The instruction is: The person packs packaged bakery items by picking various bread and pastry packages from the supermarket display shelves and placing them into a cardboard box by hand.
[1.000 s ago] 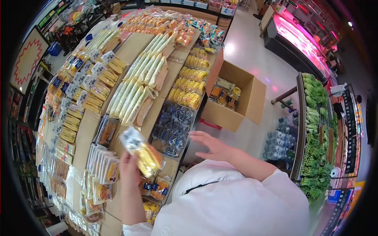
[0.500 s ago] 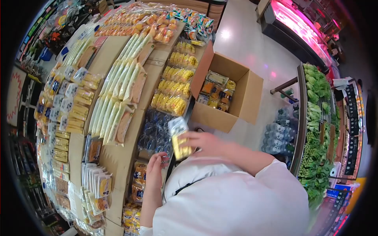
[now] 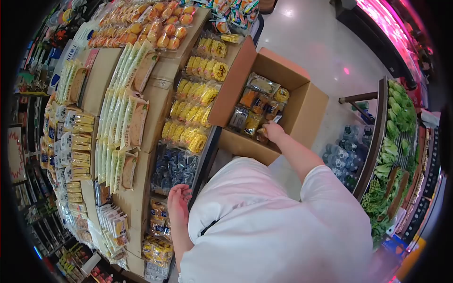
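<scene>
My right hand (image 3: pixel 272 131) reaches into an open cardboard box (image 3: pixel 309 111) on the floor, its fingers closed at the near side of the packs inside. What the fingers hold is mostly hidden; a small pale edge shows beside them. Several wrapped food packs (image 3: pixel 257 104) lie in the box. My left hand (image 3: pixel 179 198) hangs over the shelf edge, fingers loosely curled and apart, with nothing in it. Dark blue packs (image 3: pixel 173 165) lie just beyond it, and brown packs (image 3: pixel 159 214) lie to its left.
Yellow wrapped packs (image 3: pixel 188 113) and long pale-green packs (image 3: pixel 121 111) fill the tiered display at left. A vegetable rack (image 3: pixel 383 104) stands at right, with bottled drinks (image 3: pixel 343 158) beneath it. The box's left flap (image 3: pixel 233 82) leans by the display.
The yellow pack passed from my left hand to my right, which then moved forward into the box. My left hand let go and stays by the display. The view has shifted toward the box.
</scene>
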Demonstrator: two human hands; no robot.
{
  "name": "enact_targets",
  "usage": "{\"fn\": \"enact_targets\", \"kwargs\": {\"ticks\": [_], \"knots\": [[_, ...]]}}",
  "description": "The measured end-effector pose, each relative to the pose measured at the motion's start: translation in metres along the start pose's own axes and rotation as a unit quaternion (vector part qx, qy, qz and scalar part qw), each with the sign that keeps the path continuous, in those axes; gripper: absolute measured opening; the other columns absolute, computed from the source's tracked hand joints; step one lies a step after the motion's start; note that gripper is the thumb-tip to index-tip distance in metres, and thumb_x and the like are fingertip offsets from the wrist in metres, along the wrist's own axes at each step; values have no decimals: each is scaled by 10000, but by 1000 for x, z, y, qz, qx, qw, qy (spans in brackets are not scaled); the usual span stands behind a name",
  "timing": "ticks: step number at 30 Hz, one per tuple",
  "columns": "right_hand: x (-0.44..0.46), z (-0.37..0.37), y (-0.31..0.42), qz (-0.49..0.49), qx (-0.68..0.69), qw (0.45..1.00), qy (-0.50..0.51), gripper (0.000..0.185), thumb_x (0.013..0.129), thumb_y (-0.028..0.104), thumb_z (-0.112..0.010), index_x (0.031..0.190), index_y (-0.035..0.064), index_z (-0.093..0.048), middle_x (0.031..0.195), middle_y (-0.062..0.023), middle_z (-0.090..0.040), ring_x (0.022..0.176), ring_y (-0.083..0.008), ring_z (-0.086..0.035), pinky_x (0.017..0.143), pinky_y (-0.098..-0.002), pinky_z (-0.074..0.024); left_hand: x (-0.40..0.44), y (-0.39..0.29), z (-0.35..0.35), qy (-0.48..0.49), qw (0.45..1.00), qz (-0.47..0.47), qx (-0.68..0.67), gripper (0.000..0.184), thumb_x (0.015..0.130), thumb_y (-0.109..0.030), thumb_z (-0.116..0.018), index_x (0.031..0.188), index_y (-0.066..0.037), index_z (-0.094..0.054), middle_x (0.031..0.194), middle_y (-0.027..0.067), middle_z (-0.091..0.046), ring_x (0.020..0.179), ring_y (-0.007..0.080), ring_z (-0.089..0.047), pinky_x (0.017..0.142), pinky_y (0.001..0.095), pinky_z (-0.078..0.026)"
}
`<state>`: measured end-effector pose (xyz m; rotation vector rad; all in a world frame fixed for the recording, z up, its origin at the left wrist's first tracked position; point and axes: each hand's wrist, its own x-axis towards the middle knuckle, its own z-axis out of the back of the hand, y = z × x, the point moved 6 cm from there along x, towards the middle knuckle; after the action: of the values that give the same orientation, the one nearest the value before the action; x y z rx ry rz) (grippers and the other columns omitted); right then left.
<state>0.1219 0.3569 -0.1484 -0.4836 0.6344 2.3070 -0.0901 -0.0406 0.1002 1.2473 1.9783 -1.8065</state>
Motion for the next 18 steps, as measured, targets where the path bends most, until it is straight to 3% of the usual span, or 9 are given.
{"fn": "enact_targets", "kwargs": {"ticks": [4, 10, 11, 13, 18], "knots": [[18, -55, -23, -14, -44, 994, 101, 294, 810, 226, -652, 1075, 98, -659, 1021, -171, -635, 985, -328, -618, 849, -412, -506, 3, 4, -15, -26, 999, 14, -30, 195, 977, -160, -476, 1105, -33, -550, 1058, 100, -615, 940, 193, -598, 803, 309, -470], [27, -113, -45, -35, -85, 991, 95, 237, 841, 174, -582, 995, 38, -700, 1057, -174, -655, 1001, -310, -641, 874, -390, -511, 2, 8, -23, -80, 996, 28, -34, 207, 982, -171, -477, 1116, -30, -549, 1053, 102, -614, 938, 197, -599, 798, 311, -475], [27, -126, -49, -40, -89, 984, 147, 249, 845, 178, -570, 1000, 35, -702, 1072, -179, -658, 1012, -307, -640, 882, -388, -508, 2, 8, -24, -79, 996, 30, -30, 209, 983, -171, -476, 1117, -28, -548, 1053, 103, -614, 938, 198, -600, 798, 311, -476], [23, -130, -51, -52, -98, 962, 248, 275, 852, 185, -546, 1009, 28, -707, 1100, -188, -662, 1034, -300, -639, 898, -384, -503, 5, 10, -27, -74, 997, 33, -21, 213, 985, -173, -473, 1119, -25, -546, 1053, 106, -614, 937, 199, -600, 796, 312, -477], [27, -92, -35, -30, -53, 958, 280, 345, 855, 268, -542, 1054, 30, -695, 1113, -185, -663, 1041, -325, -633, 902, -394, -497, 9, 10, -24, -71, 997, 35, -18, 205, 986, -155, -468, 1122, -23, -546, 1046, 105, -617, 931, 194, -602, 792, 304, -478]]}}
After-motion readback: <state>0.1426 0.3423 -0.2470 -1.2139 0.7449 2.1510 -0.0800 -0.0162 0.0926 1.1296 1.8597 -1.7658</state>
